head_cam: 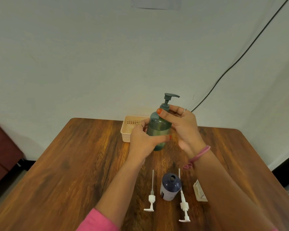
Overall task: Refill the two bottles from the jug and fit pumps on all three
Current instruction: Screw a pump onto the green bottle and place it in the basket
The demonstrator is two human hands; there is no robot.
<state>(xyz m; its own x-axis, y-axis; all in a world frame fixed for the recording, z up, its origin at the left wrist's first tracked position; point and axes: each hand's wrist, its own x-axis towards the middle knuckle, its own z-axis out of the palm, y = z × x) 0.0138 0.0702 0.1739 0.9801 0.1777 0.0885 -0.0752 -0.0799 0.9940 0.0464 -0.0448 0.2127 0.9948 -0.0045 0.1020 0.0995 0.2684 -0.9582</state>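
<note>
**Desk:** What have you got in the middle of the frame?

**Me:** I'm watching the green bottle [158,130] held up off the table [73,164], centre of frame. The left hand [143,144] wraps its body, thumb across the front. The right hand [182,127] has thumb and fingers pinched round the collar of the grey pump [168,99] on top. Both hands are grasping, neither loose.

**Desk:** So which step is that?

**Me:** My read: screwing the pump onto this one, or checking it's tight. I can't tell from here whether the collar is fully seated.

**Desk:** And the rest?

**Me:** Bottom centre, the dark blue bottle [170,187] stands upright with its neck open, no pump. A white pump [151,197] lies flat just left of it; a second white pump [183,207] lies at its right, its tube running up behind the bottle. A pale box-like item [199,192] sits lower right, half hidden by the forearm; I can't say what it is. A cream basket [128,130] sits behind the hands.

**Desk:** Next move?

**Me:** I'd guess a firm last twist, bottle set down upright, then a white pump's tube threaded straight into that narrow open neck. No jug visible, so I can't judge the refilling.
</note>
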